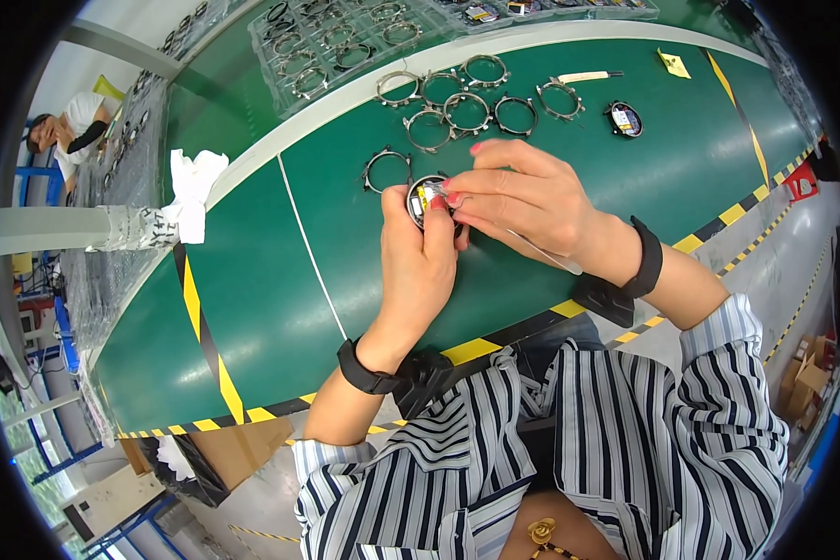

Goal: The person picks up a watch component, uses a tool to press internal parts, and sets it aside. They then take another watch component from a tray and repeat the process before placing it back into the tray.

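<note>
Green bench (252, 308) with yellow-black edge tape runs from near left to far right, factory floor around it. Both my hands meet over the bench, about centre.

My left hand (418, 271) comes up from the near side, grip wrapped round a small round black part (422, 199): thumb pressed on its face, fingers under it, so it's held off the bench, face tilted up at me. Part sits at the far tip of the left grip, no long axis, it's round.

My right hand (532, 201) comes in from the right, fingertips (453, 199) pressed together on the right edge of the part's face, pinching at something small there. Can't tell what exactly, it's mostly covered. Thin silver tweezers (546, 252) lie along the right palm, pointing near right, tucked, not in use as far as I can see.

So: part lies left of the right grip, touching it; far of the left palm, inside that grip. Left hand carries, right hand only touches.

One metal ring (386, 170) lies on the bench just left and far of the part, apart from it. More rings (467, 103) cluster farther off, and another round black part (623, 119) far right. White rag (194, 191) at far left.
</note>
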{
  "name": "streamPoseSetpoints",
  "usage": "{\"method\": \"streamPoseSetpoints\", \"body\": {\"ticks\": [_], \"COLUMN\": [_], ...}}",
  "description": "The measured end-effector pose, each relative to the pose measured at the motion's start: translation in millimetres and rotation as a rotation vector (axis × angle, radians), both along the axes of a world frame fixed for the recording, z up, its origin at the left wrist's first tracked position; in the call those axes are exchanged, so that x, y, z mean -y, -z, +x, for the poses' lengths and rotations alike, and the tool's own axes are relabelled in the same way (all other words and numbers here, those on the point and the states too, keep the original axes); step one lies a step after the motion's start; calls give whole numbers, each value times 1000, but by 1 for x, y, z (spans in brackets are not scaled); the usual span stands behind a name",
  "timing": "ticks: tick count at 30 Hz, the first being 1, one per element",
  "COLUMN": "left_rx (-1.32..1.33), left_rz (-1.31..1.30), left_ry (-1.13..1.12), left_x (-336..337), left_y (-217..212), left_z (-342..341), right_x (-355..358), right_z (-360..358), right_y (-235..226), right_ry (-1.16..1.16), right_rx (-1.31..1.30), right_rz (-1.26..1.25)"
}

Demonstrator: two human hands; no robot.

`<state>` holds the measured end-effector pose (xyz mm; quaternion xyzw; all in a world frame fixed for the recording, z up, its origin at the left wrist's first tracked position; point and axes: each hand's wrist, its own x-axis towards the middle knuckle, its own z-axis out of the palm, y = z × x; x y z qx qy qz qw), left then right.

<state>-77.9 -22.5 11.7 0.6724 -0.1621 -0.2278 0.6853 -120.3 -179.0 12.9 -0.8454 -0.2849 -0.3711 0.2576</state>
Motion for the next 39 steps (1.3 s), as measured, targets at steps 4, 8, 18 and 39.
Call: {"method": "streamPoseSetpoints", "body": {"ticks": [4,8,18,39], "left_rx": [46,38,20,-396], "left_rz": [9,34,-4,-123], "left_ry": [8,27,37,101], "left_x": [1,-1,1,0], "left_y": [3,0,6,-2], "left_z": [0,0,6,14], "right_x": [-3,-4,-2,1], "right_z": [-1,1,5,-11], "right_y": [-1,2,2,-4], "right_ry": [34,31,21,-10], "right_rx": [37,56,63,-397], "right_rz": [-9,-11,-27,454]}}
